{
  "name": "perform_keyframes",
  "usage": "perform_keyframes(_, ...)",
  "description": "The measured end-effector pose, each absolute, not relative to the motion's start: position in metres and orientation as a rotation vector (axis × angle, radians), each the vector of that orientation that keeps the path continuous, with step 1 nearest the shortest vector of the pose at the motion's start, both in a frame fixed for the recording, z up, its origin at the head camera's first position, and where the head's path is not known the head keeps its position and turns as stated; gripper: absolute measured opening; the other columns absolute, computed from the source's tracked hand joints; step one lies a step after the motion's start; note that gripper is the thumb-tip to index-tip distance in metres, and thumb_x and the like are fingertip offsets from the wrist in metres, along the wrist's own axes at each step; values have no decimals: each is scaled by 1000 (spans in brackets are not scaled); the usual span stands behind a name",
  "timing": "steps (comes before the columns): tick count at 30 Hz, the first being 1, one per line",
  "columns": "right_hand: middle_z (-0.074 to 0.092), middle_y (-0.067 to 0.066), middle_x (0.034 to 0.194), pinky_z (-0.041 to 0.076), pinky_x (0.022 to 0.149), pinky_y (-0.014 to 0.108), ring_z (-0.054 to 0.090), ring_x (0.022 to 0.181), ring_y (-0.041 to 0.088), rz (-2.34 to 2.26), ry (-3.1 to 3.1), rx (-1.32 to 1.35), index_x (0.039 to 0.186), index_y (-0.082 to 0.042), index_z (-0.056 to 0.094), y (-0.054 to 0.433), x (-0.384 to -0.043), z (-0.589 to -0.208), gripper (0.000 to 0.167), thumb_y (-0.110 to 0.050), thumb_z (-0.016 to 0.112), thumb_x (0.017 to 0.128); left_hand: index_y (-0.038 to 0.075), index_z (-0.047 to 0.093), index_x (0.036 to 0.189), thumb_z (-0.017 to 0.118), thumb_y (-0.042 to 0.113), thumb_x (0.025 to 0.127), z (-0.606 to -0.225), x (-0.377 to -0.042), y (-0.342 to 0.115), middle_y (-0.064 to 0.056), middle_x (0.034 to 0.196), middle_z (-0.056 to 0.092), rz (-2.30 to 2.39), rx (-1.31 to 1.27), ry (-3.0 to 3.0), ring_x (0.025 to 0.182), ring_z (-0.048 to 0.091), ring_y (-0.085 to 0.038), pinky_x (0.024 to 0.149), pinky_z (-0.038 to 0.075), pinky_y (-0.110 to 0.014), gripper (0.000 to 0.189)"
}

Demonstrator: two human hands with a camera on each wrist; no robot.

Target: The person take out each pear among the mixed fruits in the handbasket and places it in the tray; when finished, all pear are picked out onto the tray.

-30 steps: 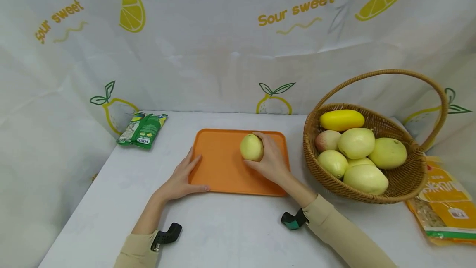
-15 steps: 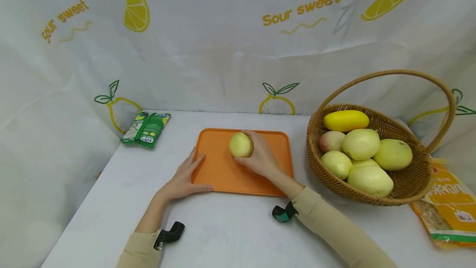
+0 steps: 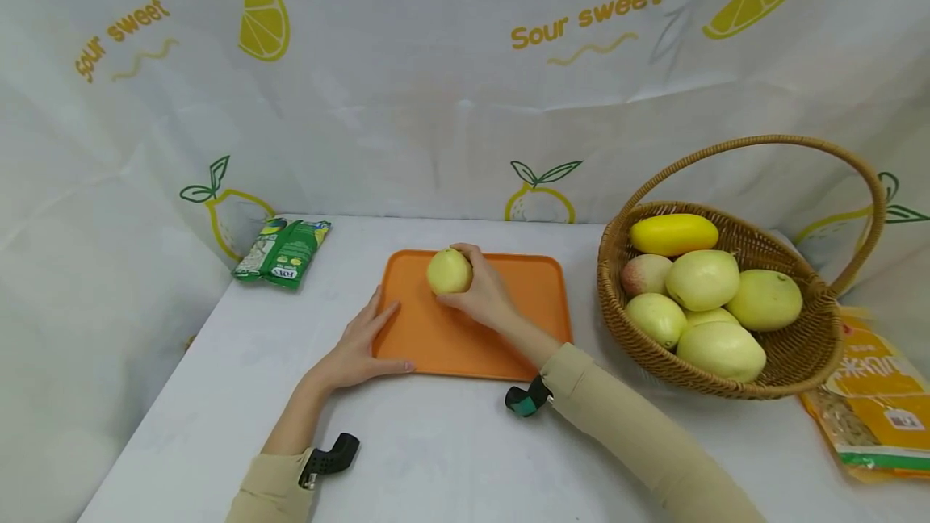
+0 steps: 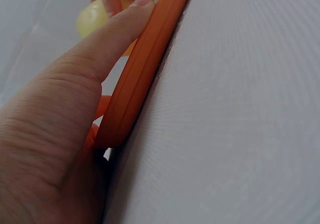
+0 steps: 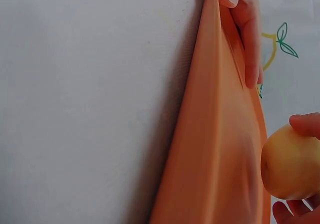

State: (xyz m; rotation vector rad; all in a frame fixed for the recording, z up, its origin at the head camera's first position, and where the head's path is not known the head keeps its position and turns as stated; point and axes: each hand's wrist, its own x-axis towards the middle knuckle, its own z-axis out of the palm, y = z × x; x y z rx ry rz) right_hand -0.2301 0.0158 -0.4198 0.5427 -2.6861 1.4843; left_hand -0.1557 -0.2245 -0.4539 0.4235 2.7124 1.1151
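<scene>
An orange tray lies on the white table in the head view. My left hand rests at its near left corner, fingers fairly straight along the left side and thumb along the near rim. A round, pale yellow-green fruit is in my right hand, gripped from its right side between thumb and fingers over the far left part of the tray. In the right wrist view the fruit shows a small dimple, and fingertips curl round it.
To the right stands a wicker basket with a tall handle, holding several pale green melons, a yellow melon and a peach-like fruit. An orange food bag lies beyond it. A green snack packet lies at the back left.
My right hand has carried the fruit leftward and slightly away from me across the tray. The left hand has stayed at the tray's corner.
</scene>
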Motion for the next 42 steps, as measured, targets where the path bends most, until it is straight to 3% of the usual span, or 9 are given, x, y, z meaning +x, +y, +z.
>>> perform_keyframes(16,51,13,136,44,97,48,53,119,30,1643,-2653,478,142,-14,39,-15,-250,-427,81,-11,85,75,13,26,155,80,50,76,-457,-157,-226,-6,163,-9,1136,459,2713,147,-1,-37,110,9,-66,103)
perform_keyframes(42,44,10,145,40,103,48,48,126,30,1659,-2683,613,145,-16,37,-39,-270,-429,83,0,81,77,15,29,155,79,53,76,-459,-157,-227,-4,163,-9,1119,436,2709,147,-1,-36,111,9,-66,100)
